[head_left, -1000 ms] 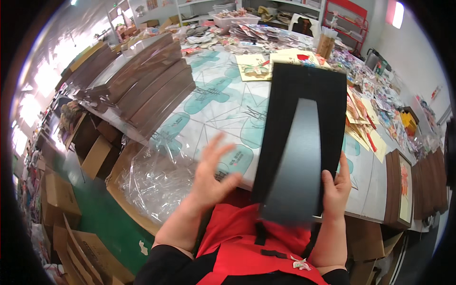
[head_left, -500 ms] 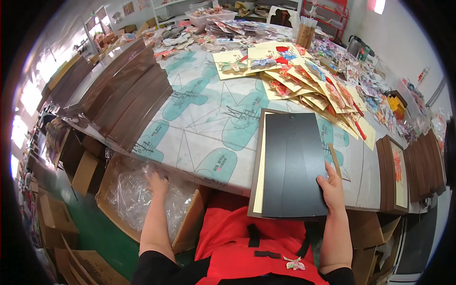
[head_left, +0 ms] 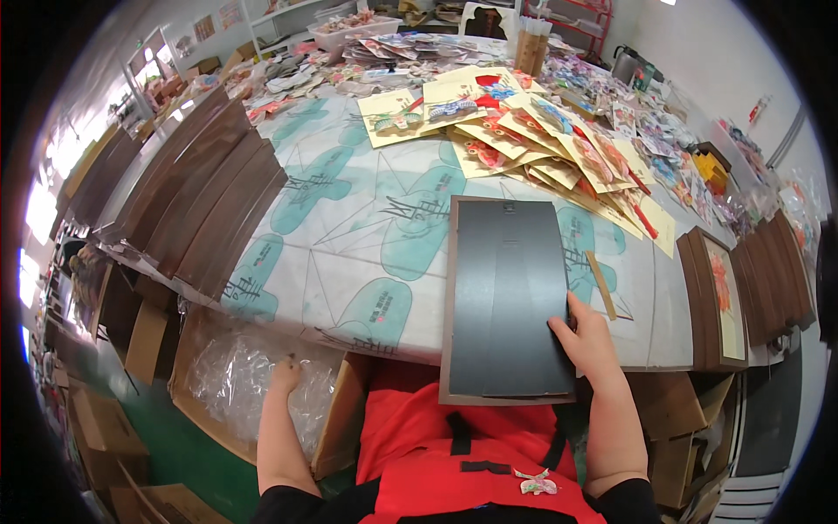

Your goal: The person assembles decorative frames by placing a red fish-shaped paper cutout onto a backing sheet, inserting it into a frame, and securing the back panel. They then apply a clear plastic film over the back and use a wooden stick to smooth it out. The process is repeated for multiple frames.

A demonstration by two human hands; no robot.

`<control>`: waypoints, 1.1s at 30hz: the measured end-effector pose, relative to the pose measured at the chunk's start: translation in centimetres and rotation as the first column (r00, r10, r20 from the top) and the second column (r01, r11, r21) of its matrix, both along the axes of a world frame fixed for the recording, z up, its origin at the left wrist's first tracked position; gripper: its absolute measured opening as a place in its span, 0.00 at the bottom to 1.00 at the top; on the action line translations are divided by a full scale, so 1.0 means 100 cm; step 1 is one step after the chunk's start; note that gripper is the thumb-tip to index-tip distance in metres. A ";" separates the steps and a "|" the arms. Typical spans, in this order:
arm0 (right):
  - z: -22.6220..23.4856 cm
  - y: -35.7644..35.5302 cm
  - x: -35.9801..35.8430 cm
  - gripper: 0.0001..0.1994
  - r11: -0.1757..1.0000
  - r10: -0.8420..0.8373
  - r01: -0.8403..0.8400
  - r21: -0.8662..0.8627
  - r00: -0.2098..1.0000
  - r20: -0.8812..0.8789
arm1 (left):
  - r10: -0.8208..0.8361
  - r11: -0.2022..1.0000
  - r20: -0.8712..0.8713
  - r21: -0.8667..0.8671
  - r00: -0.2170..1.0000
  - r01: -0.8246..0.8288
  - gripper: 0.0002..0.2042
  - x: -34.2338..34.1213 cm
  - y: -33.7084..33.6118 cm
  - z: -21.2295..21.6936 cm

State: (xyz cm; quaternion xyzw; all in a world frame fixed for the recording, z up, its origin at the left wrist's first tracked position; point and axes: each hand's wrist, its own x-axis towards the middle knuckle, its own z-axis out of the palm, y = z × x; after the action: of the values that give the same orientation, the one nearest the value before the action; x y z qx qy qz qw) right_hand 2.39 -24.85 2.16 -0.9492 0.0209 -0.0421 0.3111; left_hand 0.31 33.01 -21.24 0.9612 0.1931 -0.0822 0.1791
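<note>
A brown picture frame (head_left: 449, 288) lies face down at the table's front edge, overhanging slightly toward me. Its black backing board (head_left: 506, 297) covers the back, with a small metal hanger at the far end. My right hand (head_left: 589, 341) grips the frame's right side, thumb on top of the board and fingers along the edge. Lower and to the left, my left hand (head_left: 286, 375) is inside an open cardboard box (head_left: 332, 419), among crumpled clear plastic bags (head_left: 236, 371). Its fingers point away and are mostly hidden.
Brown frames (head_left: 201, 192) are stacked high at the left; more frames (head_left: 716, 297) stand at the right. Cream picture cards (head_left: 559, 148) with red and blue figures pile up beyond the work. A thin wooden strip (head_left: 601, 286) lies right of the frame. Small items cover the table's far side.
The backing board now sits over the frame, hiding the cream strip that showed along its left side. My left hand has drawn back toward me within the box.
</note>
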 end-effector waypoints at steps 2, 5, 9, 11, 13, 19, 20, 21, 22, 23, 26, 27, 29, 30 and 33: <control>-0.009 0.002 0.002 0.21 0.993 0.048 -0.034 -0.109 0.991 0.125 | 0.146 0.986 0.142 0.053 0.979 -0.155 0.18 -0.012 -0.006 0.042; -0.010 0.005 0.000 0.19 0.996 0.032 -0.017 -0.085 0.984 0.175 | 0.292 0.954 0.363 -0.050 0.885 -0.294 0.15 -0.011 -0.031 0.095; -0.012 -0.001 -0.004 0.19 0.990 0.039 -0.059 0.129 0.988 0.153 | 0.276 0.960 0.765 -0.192 0.582 -0.203 0.12 -0.013 -0.062 0.121; -0.013 -0.007 -0.012 0.22 0.964 0.035 -0.063 0.259 0.993 0.113 | 0.113 0.991 0.841 -0.134 0.529 0.000 0.12 -0.010 -0.101 0.142; -0.011 -0.010 -0.021 0.28 0.929 0.039 -0.065 0.365 0.996 0.080 | -0.030 0.972 0.858 -0.094 0.512 0.215 0.13 -0.008 -0.152 0.160; -0.027 -0.019 -0.052 0.37 0.857 0.137 -0.154 0.491 0.988 0.070 | -0.693 0.484 0.631 0.049 0.349 0.874 0.23 -0.010 -0.288 0.222; -0.028 -0.018 -0.055 0.36 0.849 0.150 -0.167 0.502 0.986 0.075 | -0.781 0.407 0.560 0.119 0.277 0.906 0.25 -0.010 -0.300 0.226; -0.031 -0.016 -0.057 0.34 0.862 0.125 -0.150 0.485 0.989 0.084 | -0.811 0.377 0.533 0.159 0.242 0.912 0.23 -0.008 -0.311 0.226; -0.034 -0.015 -0.060 0.33 0.853 0.097 -0.118 0.509 0.993 0.067 | -0.821 0.371 0.519 0.167 0.238 0.913 0.22 -0.008 -0.317 0.222; -0.037 -0.015 -0.063 0.32 0.843 0.071 -0.087 0.532 0.996 0.050 | -0.830 0.365 0.505 0.176 0.235 0.914 0.21 -0.007 -0.323 0.216; -0.040 -0.016 -0.060 0.24 0.838 -0.057 0.020 0.545 0.997 0.051 | -0.841 0.370 0.475 0.160 0.257 0.915 0.19 -0.003 -0.334 0.218; -0.052 -0.025 -0.054 0.22 0.781 -0.110 0.073 0.620 0.994 0.021 | -0.843 0.371 0.469 0.147 0.265 0.917 0.19 -0.002 -0.336 0.220; -0.051 -0.040 -0.035 0.17 0.880 -0.177 0.106 0.463 0.978 0.112 | -0.837 0.378 0.472 0.132 0.277 0.916 0.19 0.002 -0.340 0.225; -0.047 -0.048 -0.022 0.17 0.937 -0.201 0.125 0.327 0.957 0.210 | -0.835 0.376 0.476 0.126 0.277 0.918 0.18 0.004 -0.342 0.228; -0.061 -0.075 0.028 0.16 0.969 -0.185 0.238 -0.060 0.869 0.459 | -0.859 0.397 0.364 0.026 0.361 0.918 0.19 0.016 -0.353 0.232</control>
State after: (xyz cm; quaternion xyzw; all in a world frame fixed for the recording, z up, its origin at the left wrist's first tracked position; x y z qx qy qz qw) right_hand 5.16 -32.39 -3.94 -0.9217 0.0499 -0.2957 0.2461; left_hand 1.88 -2.28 1.94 0.8896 -0.3987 -0.0264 0.2212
